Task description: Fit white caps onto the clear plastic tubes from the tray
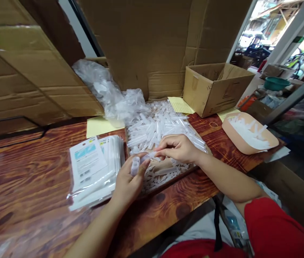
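My left hand [130,179] is closed around a translucent white plastic tube [135,166] with a ring-like end, above the front of a shallow tray. With thumb and fingers pinched, my right hand [177,147] grips the far end of the same translucent piece; its exact form is partly hidden by the fingers. Beneath both hands, the shallow cardboard tray [168,180] holds a heap of clear plastic tubes [154,129] and many small white plastic bits [152,181]. Left of the tray lies a stack of printed packets [90,161] in clear plastic.
Behind the tray are crumpled clear plastic bags [119,104] and an open cardboard box [208,93]. A peach-coloured bin [237,139] with white pieces stands at the right table edge. Yellow sheets [98,127] and a rubber band [213,125] lie on the wood-grain table [33,179].
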`<state>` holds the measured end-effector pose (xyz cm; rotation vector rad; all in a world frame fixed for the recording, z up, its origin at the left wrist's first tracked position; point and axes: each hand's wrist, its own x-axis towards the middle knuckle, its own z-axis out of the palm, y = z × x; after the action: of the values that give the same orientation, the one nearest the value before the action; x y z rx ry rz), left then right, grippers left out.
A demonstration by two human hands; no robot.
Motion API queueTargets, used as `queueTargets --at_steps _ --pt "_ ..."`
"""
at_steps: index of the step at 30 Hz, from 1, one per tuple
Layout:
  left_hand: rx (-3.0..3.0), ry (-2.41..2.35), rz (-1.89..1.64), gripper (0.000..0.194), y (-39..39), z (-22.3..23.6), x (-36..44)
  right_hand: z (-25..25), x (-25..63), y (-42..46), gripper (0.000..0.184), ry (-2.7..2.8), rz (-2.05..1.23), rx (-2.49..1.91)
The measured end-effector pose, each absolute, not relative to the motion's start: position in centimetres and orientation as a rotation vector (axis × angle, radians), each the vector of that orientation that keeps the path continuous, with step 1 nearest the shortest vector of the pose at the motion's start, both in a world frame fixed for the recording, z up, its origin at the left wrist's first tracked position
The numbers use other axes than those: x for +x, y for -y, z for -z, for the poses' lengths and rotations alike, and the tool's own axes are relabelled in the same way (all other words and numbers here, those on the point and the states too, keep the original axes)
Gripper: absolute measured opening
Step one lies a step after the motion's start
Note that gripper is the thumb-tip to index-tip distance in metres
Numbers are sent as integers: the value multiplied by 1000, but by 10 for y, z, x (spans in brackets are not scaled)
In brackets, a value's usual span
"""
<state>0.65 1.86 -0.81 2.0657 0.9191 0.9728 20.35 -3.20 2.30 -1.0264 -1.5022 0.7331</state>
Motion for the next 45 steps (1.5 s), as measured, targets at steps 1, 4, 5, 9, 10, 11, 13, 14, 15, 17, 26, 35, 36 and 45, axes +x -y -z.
queueTargets --at_steps 1,4,5,9,10,11,13,14,15,17,26,35,36,45 --pt "2103 -904 -973 35 -18 7 7 -23 203 33 25 1513 -711 -1046" --pt "2177 -865 -1011 27 -17 6 8 -19 200 32 31 1412 -794 -1064" --pt "2196 -859 -1031 25 -17 7 8 -17 198 32 34 1349 -857 -1059" --pt "2328 -822 -1124 17 -18 12 6 -6 191 28 43 1160 -1110 -1052" --pt "2361 -819 -1138 16 -17 13 6 -4 190 27 45 1128 -1165 -1050" --pt "2390 -817 -1153 16 -17 14 6 -4 189 27 47 1101 -1211 -1047" --pt "2419 -818 -1187 15 -16 14 6 -6 187 27 49 1063 -1263 -1044" --pt "2415 -820 -1201 15 -15 13 7 -8 187 28 50 1057 -1269 -1044" --pt "2393 -827 -1207 16 -15 13 8 -11 187 28 51 1063 -1265 -1046" --pt "2308 -853 -1201 18 -14 13 10 -17 189 29 50 1119 -1242 -1065" --pt "1989 -961 -1241 32 -23 25 9 -1 192 22 7 1953 -539 -1350" --pt "1925 -958 -1091 30 -18 23 9 8 170 19 21 2452 -369 -1489" --pt "1938 -943 -1082 29 -19 22 9 9 169 19 21 2433 -377 -1511" --pt "2030 -871 -1079 28 -21 24 11 4 193 18 23 2291 -358 -1451"
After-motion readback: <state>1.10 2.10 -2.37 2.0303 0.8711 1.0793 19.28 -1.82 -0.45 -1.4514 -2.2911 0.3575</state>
